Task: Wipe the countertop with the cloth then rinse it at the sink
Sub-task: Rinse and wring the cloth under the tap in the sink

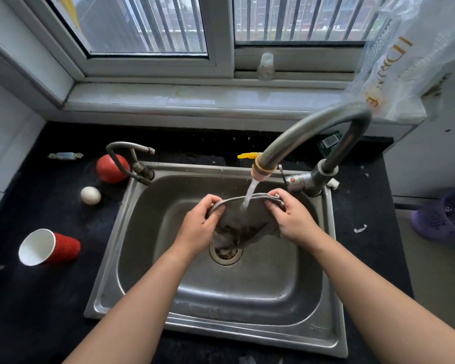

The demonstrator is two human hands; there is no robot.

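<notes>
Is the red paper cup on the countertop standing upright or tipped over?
Tipped over: the red paper cup lies on its side, its white open mouth facing left.

Two bare forearms, left hand (199, 227), right hand (290, 216), no sleeves, ringless fingers

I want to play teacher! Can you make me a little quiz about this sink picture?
1. True or false: water from the faucet is running onto the cloth.
2. How many hands hold the cloth? A) none B) one C) two
3. Which way does the red cup sit on the countertop: upright or on its side?

Key: 1 true. 2 C: the left hand and right hand both grip it over the sink. 3 on its side.
</notes>
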